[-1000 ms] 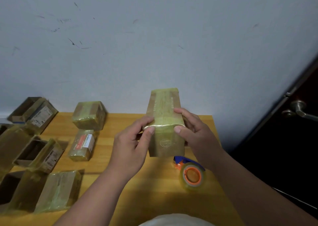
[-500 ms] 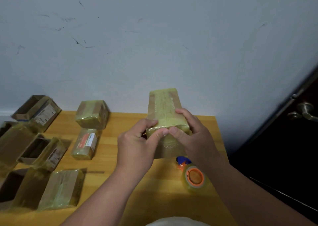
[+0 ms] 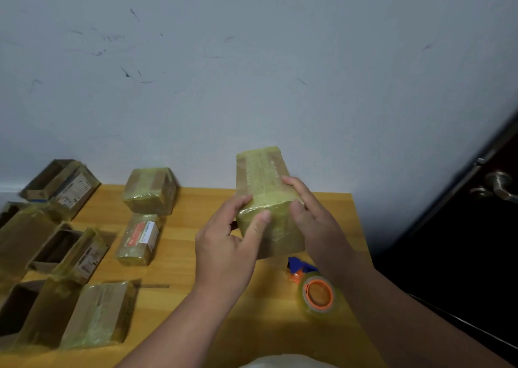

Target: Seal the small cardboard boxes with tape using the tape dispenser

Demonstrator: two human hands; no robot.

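A: Where's the box [image 3: 267,199]?

B: Held up above the table [image 3: 196,255], both hands on it. The left hand [image 3: 227,244] grasps its near-left corner, thumb pressed on the taped near face. The right hand [image 3: 311,216] clasps the right side, fingers over the top.

A: Which way does it lie?

B: Long axis runs away from the person toward the wall [image 3: 252,73], far end tilted upward, the near end facing them.

A: What could go wrong?

B: I'd guess wrinkles or a lifted tape edge at that near corner if the thumbs rub unevenly. A loose hold could also drop it onto the dispenser [image 3: 316,289], lying just below on the table.

A: And the rest?

B: Other boxes [image 3: 150,191] sit well to the left, some taped, some open.
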